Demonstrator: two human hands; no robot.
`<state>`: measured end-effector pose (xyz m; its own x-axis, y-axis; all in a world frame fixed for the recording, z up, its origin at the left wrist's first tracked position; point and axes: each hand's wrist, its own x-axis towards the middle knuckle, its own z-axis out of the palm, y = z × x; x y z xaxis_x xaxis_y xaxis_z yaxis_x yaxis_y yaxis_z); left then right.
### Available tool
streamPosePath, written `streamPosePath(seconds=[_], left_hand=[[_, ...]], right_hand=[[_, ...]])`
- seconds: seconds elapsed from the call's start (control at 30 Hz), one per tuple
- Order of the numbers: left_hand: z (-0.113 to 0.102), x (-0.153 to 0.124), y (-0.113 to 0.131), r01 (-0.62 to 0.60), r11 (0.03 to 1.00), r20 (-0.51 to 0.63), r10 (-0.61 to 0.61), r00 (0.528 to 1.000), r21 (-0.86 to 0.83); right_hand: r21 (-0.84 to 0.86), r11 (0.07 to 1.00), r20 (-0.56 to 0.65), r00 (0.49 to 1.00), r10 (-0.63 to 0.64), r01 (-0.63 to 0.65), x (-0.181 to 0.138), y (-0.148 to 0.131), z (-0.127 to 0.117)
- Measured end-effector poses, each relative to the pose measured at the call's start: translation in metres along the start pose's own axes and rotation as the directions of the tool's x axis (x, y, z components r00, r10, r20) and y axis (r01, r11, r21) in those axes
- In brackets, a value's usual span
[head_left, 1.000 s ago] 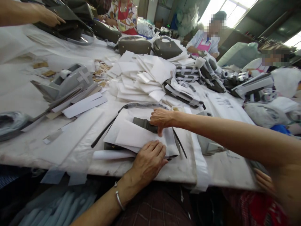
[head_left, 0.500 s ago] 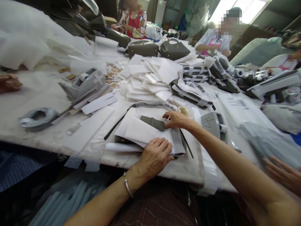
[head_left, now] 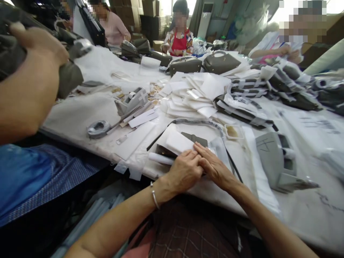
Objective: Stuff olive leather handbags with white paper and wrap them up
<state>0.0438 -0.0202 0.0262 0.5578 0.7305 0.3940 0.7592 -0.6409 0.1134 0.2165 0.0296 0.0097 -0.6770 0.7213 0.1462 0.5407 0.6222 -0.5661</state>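
A grey-brown handbag (head_left: 161, 150) lies at the table's front edge, with a white wrapping sheet (head_left: 178, 139) folded over it. A flat grey-brown strap piece (head_left: 197, 139) shows from under the sheet's far edge. My left hand (head_left: 188, 167) is curled round the sheet's near right side. Against it lies my right hand (head_left: 213, 165), its fingers stretched out and resting on the sheet; its thumb side touches my left fingers. The bag's plastic-wrapped handle (head_left: 199, 122) arches behind. A white roll (head_left: 160, 158) sticks out at the bag's near left.
Tape dispensers stand left (head_left: 134, 100) and right (head_left: 276, 157). A small dish (head_left: 233, 131) sits beyond my right hand. Behind is a pile of white sheets (head_left: 190, 95), then more handbags (head_left: 221, 62). At left, a co-worker's arm (head_left: 29, 86) reaches in; other people work across the table.
My right hand has left the strap piece and come down beside my left hand. The sheet now covers more of that piece. The view has swung left, and a co-worker's arm has come in.
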Motion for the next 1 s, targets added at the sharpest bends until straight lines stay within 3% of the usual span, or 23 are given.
streamPosePath(seconds=[0.13,0.27,0.47,0.57,0.7,0.83,1.0], left_hand=[[-0.034,-0.004,-0.044,0.141,0.981,-0.025,-0.139,0.990,0.131],[-0.033,-0.018,-0.073,0.208,0.965,0.092,-0.224,0.970,0.160],[-0.003,-0.034,-0.060,0.349,0.935,-0.008,-0.349,0.937,0.068],[0.003,-0.042,-0.049,0.391,0.920,-0.046,-0.389,0.920,0.034],[-0.018,-0.033,-0.051,0.344,0.937,0.065,-0.347,0.936,0.055],[-0.040,0.007,-0.080,0.227,0.964,0.208,-0.252,0.945,0.139],[-0.018,0.032,-0.120,0.174,0.976,0.331,-0.209,0.920,0.131]], right_hand=[[-0.199,0.978,-0.022,0.998,-0.062,0.056,0.000,-0.003,0.004],[-0.379,0.923,-0.009,0.996,-0.084,0.074,0.000,-0.016,0.011],[-0.432,0.897,-0.008,0.994,-0.108,0.094,0.016,-0.044,0.026],[-0.457,0.887,-0.016,0.996,-0.085,0.068,0.019,-0.050,0.037],[-0.503,0.862,-0.025,0.996,-0.088,0.064,0.015,-0.047,0.044],[-0.520,0.852,-0.021,0.997,-0.075,0.053,0.014,-0.046,0.042],[-0.507,0.861,-0.011,0.999,-0.052,0.039,0.014,-0.049,0.040]])
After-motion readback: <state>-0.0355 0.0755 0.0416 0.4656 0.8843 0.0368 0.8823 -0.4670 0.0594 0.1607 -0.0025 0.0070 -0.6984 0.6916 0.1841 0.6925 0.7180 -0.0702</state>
